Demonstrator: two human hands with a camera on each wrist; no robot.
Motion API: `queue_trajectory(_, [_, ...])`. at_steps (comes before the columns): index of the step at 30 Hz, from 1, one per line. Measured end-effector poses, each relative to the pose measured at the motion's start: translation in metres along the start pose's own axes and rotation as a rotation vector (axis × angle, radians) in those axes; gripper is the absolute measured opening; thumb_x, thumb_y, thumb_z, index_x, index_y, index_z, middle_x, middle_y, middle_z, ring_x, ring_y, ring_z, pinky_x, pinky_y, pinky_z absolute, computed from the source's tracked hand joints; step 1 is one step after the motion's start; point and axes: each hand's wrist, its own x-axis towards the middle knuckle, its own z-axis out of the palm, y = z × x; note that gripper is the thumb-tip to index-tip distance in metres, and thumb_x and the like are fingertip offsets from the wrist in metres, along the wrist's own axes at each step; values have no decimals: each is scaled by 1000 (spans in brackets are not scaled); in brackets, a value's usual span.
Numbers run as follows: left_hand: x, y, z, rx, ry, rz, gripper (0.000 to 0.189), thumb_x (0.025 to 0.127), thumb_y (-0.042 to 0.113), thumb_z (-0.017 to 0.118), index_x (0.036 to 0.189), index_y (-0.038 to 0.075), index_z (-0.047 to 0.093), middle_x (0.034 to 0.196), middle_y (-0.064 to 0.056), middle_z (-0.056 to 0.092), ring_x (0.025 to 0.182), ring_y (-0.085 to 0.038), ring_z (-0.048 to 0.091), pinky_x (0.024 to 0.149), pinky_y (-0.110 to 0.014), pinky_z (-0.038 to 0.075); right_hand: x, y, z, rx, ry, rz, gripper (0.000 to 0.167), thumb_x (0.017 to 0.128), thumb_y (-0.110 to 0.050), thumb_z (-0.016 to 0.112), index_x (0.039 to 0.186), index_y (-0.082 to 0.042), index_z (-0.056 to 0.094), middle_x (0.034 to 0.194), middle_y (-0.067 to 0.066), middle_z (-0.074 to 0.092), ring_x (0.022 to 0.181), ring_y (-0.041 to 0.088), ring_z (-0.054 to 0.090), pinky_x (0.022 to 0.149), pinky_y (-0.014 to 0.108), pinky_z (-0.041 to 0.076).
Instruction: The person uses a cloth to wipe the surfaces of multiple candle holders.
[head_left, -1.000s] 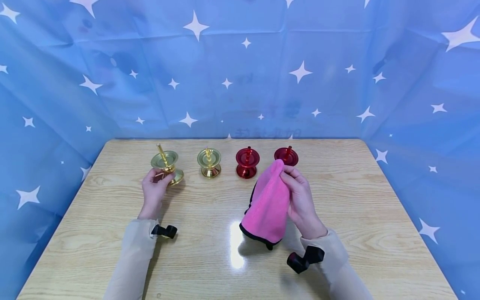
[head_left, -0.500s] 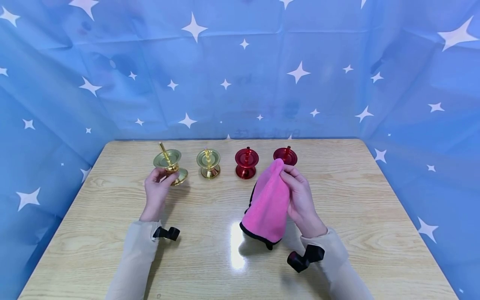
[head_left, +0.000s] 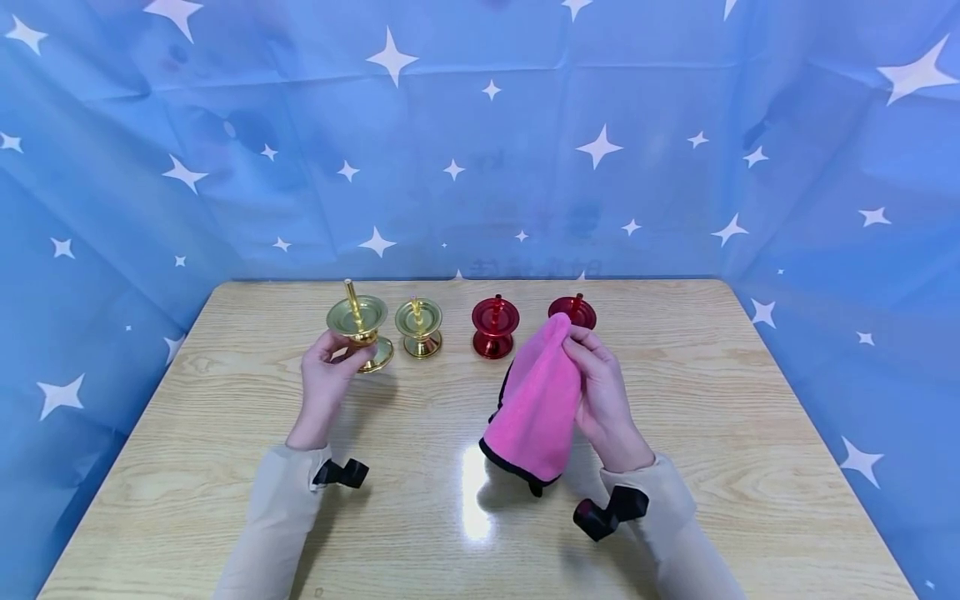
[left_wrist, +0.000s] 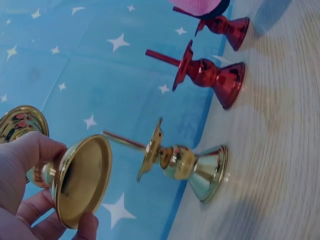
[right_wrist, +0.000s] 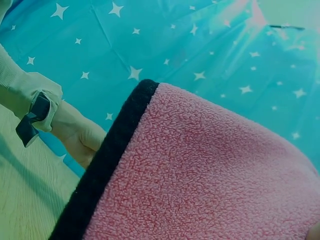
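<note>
My left hand (head_left: 326, 379) pinches a gold candle holder (head_left: 357, 318) by its stem, thumb on one side and fingers on the other. In the left wrist view its hollow base (left_wrist: 84, 182) is seen from below, lifted off the table. A second gold candle holder (head_left: 420, 327) stands upright just to its right. My right hand (head_left: 603, 400) grips the top of a pink cloth (head_left: 536, 400) with a black border, which hangs down over the table. In the right wrist view the cloth (right_wrist: 200, 170) fills most of the picture and covers part of the left hand.
Two red candle holders stand further right in the row, one red candle holder (head_left: 495, 327) fully visible and another red candle holder (head_left: 572, 312) partly behind the cloth. The wooden table (head_left: 735, 433) ends at a blue star-printed curtain (head_left: 480, 150) along the back.
My left hand has moved right with the gold candle holder, bringing it near the second gold one. The right hand and cloth have barely moved.
</note>
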Motion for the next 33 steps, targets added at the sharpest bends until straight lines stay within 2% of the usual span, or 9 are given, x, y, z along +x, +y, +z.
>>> queue_trajectory(2, [0, -2, 2, -5, -6, 0, 22, 72, -8, 74, 80, 10, 66, 76, 11, 65, 77, -3, 61, 68, -16, 51, 0, -1, 1, 9, -6, -1, 27, 97, 0, 43, 92, -11, 67, 91, 1, 63, 76, 9, 63, 66, 17, 51])
queue_trajectory(5, [-2, 0, 5, -7, -19, -3, 25, 72, -8, 74, 76, 14, 65, 78, 8, 65, 77, -3, 62, 70, -17, 51, 0, -1, 2, 8, -10, -1, 27, 97, -1, 42, 92, -11, 67, 92, 1, 63, 76, 8, 63, 66, 17, 51])
queue_trajectory(14, [-10, 9, 20, 57, -72, 7, 17, 72, -5, 74, 82, -1, 61, 81, 11, 63, 78, -5, 61, 68, -18, 50, 2, -3, 3, 42, -15, 34, 25, 98, -2, 42, 93, -10, 65, 90, 2, 63, 75, 9, 63, 65, 17, 51])
queue_trajectory(21, [-19, 18, 35, 74, -152, -9, 18, 73, -2, 74, 83, 2, 61, 85, 0, 60, 79, -10, 58, 66, -19, 49, 6, -3, 7, 73, -24, 40, 23, 98, -2, 41, 94, -9, 62, 91, 3, 63, 75, 10, 63, 65, 17, 51])
queue_trajectory(25, [-25, 23, 46, 85, -182, 11, 20, 71, 1, 78, 84, 3, 63, 87, -5, 62, 82, -14, 57, 67, -20, 49, 8, -3, 12, 71, -29, 25, 23, 98, -2, 40, 94, -9, 62, 92, 3, 62, 75, 10, 63, 65, 17, 51])
queue_trajectory(33, [-37, 26, 69, 151, -231, 50, 21, 68, 4, 78, 82, 4, 62, 88, -5, 63, 82, -18, 55, 65, -27, 46, 11, -4, 22, 63, -29, 9, 19, 98, -3, 43, 97, -8, 61, 96, 4, 60, 80, 9, 63, 70, 17, 51])
